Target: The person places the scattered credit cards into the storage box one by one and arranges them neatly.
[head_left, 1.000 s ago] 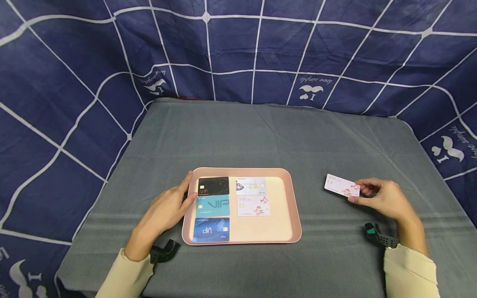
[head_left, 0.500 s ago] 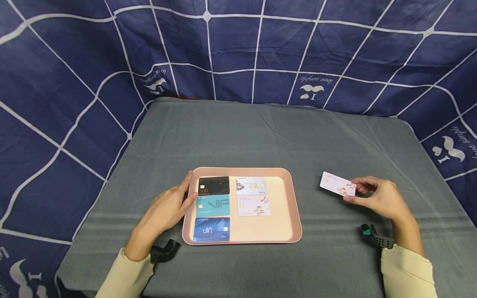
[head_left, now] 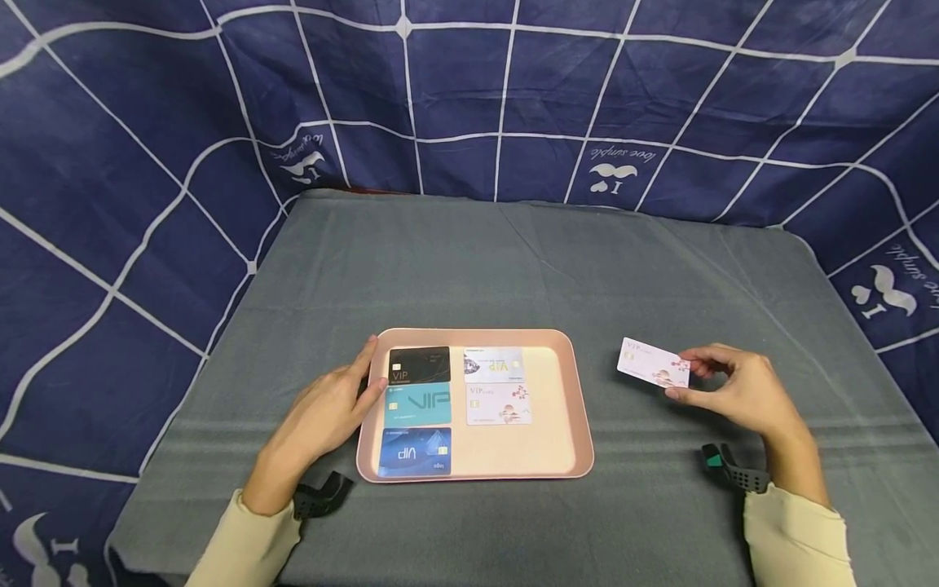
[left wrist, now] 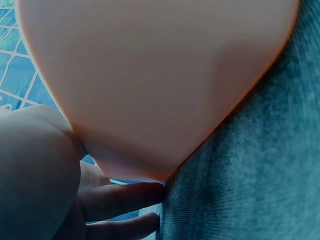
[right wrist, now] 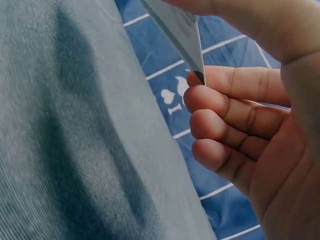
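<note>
In the head view, my right hand (head_left: 737, 389) pinches a pale pink VIP card (head_left: 655, 363) by its right end, to the right of the tray. The right wrist view shows the card (right wrist: 182, 35) edge-on between thumb and fingers, above the cloth. My left hand (head_left: 321, 414) holds the pink tray (head_left: 584, 424) at its left edge, thumb at the rim and index finger by the far corner. Inside lie a black card (head_left: 420, 366), a teal card (head_left: 418, 404) and a blue card (head_left: 415, 452) on the left, then a white card (head_left: 495, 365) and another pink card (head_left: 499, 403).
A grey cloth (head_left: 469, 261) covers the table beneath the tray. Behind and at the sides hangs a navy curtain (head_left: 455, 90) with white grid lines. Dark straps (head_left: 323, 496) sit on both wrists. Bare tray floor (head_left: 553, 408) shows right of the cards.
My right hand has moved a little to the left with the pink card, nearer the tray. My left hand and the cards in the tray have stayed in place.
</note>
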`<state>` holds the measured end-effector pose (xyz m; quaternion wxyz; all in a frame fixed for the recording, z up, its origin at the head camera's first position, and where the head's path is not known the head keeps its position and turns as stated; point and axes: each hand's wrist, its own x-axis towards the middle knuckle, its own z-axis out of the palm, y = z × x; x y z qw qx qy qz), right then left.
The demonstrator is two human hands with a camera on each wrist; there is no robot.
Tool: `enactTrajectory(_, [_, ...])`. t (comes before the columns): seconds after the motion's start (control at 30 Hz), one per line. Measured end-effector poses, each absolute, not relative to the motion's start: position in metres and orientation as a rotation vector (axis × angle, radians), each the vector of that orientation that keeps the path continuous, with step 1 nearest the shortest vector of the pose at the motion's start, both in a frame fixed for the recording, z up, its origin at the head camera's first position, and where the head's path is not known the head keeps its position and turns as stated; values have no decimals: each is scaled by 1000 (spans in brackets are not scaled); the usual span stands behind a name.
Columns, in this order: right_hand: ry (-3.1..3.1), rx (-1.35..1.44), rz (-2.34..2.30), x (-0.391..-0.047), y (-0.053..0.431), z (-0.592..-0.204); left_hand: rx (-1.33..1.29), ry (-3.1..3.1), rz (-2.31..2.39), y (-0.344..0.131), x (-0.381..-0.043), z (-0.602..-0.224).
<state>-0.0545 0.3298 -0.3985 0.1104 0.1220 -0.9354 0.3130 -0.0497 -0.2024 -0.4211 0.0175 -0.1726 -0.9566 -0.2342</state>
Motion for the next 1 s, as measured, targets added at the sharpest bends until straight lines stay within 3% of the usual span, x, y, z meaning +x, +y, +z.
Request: enactTrajectory(1.0, [-2534, 728, 906, -53, 287, -396, -512, -2994, -718, -201, -50, -420])
